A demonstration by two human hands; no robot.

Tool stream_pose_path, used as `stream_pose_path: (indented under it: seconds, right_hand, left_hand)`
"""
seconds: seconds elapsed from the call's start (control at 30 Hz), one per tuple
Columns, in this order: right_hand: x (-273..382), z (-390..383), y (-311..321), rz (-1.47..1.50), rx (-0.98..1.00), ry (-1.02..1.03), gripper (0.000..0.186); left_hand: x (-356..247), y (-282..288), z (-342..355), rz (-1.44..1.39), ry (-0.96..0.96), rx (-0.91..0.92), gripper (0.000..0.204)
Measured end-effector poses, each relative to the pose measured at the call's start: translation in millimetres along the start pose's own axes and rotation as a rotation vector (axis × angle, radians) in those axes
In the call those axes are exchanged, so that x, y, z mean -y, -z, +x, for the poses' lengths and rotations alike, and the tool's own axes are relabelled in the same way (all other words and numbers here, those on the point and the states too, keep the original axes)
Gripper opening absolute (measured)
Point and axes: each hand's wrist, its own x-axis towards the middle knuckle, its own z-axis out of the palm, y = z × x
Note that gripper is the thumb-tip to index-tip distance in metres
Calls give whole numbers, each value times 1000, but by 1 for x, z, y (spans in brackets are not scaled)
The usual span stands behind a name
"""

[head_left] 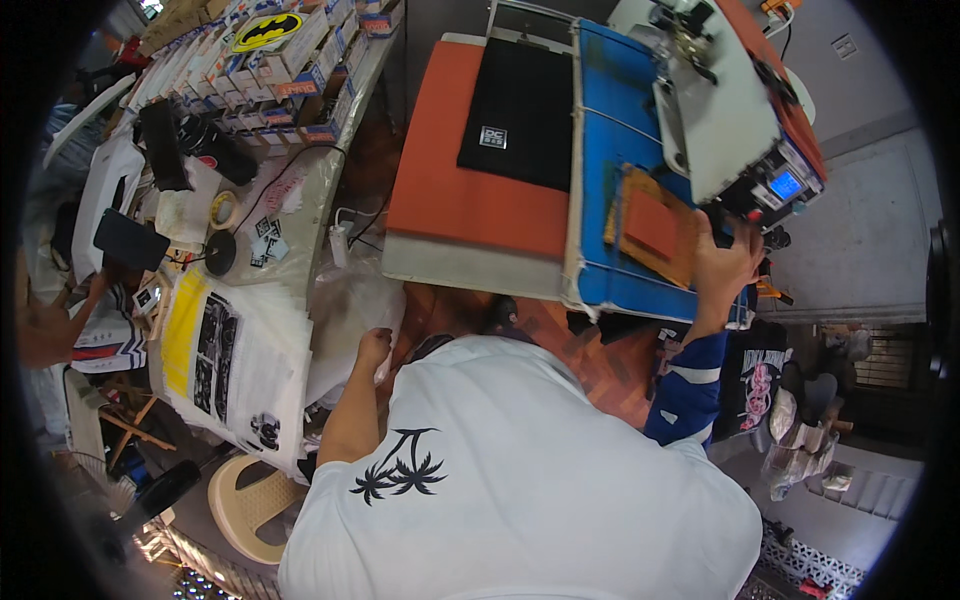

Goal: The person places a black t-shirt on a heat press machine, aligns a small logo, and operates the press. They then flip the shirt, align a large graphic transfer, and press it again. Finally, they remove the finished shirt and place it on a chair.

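My right hand (pixel 728 260) is curled round a dark handle (pixel 724 232) at the front of a heat press (pixel 735 125), just beneath its control box with a lit blue screen. Left of that hand, a small orange pad (pixel 648 224) lies on a brownish board (pixel 683 243) on a blue surface (pixel 625 140). A black garment (pixel 520 110) with a small pale print is spread on the orange press bed (pixel 430 175). My left hand (pixel 375 346) hangs low at my left, fingers curled, beside a clear plastic sheet (pixel 350 310). Whether it pinches anything is hidden.
On the left table, printed film sheets (pixel 245 350), a tape roll (pixel 224 210) and stacked boxes (pixel 290 75) lie. Another person's hand (pixel 88 296) is near a dark phone (pixel 130 241) at far left. A beige plastic chair (pixel 235 505) stands behind on the left.
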Motion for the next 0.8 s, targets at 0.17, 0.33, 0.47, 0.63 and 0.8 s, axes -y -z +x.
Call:
stream_pose_path:
  seconds: [0.17,0.33,0.47,0.63,0.8]
  right_hand:
    - [71,11,15,117,-218,237,113]
    - [129,5,9,233,-173,310,114]
    - [167,-3,10,223,-134,269,109]
    - [211,-15,5,397,-40,215,112]
    - [191,-16,0,534,-133,285,93]
  left_hand:
    - [17,21,-22,148,-36,-3,30]
    - [77,25,-65,1070,-504,202,20]
    - [145,6,-103,517,-211,229,12]
    - [151,-29,-127,-676,338,306,15]
    - [129,-55,-151,-498,400,116,17]
